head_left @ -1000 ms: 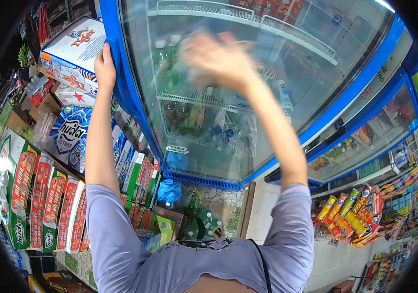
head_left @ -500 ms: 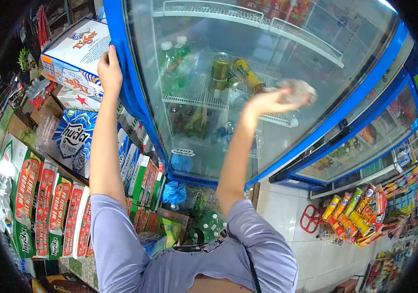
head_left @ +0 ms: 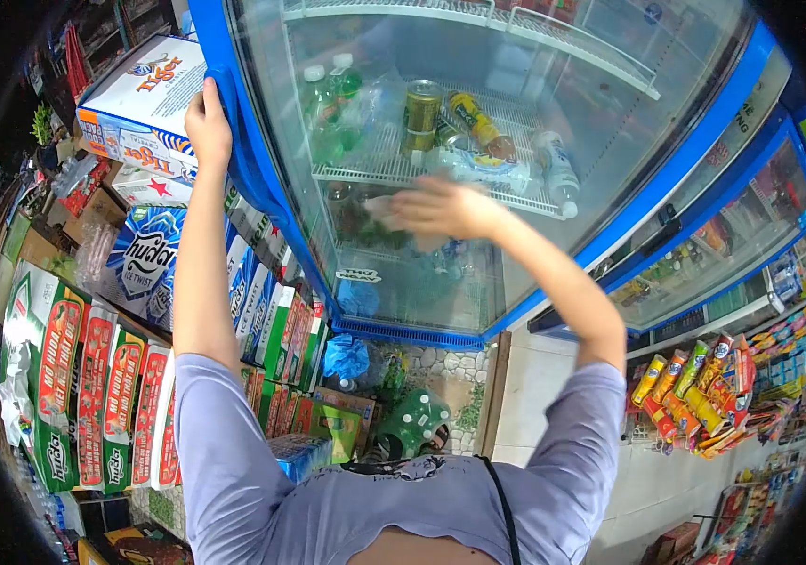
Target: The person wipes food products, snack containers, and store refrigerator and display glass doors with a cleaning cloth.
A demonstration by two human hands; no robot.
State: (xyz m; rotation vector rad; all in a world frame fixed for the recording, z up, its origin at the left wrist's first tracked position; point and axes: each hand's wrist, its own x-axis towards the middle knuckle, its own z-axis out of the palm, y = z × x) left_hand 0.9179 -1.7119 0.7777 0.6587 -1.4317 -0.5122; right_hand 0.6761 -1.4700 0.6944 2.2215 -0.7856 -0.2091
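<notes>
My left hand [head_left: 209,127] grips the blue edge of a glass fridge door [head_left: 226,141], thumb up, beside a Tiger beer box [head_left: 160,80]. My right hand [head_left: 445,209] is blurred by motion against the glass, palm toward the pane. A pale greyish cloth [head_left: 382,211] shows at its fingertips, mostly hidden under the hand. Through the glass I see a gold can [head_left: 422,115], a yellow can [head_left: 475,122], green bottles [head_left: 330,104] and a white bottle [head_left: 558,174] on wire shelves.
Stacked Huda beer cartons [head_left: 73,377] stand on my left. A blue plastic bag [head_left: 345,356] and green bottles [head_left: 412,422] sit low by the fridge. On the right are a second fridge [head_left: 704,254] and hanging snack packets [head_left: 695,391].
My right hand has swept with the cloth from the right part of the glass leftward and slightly down. My left hand stays on the door edge.
</notes>
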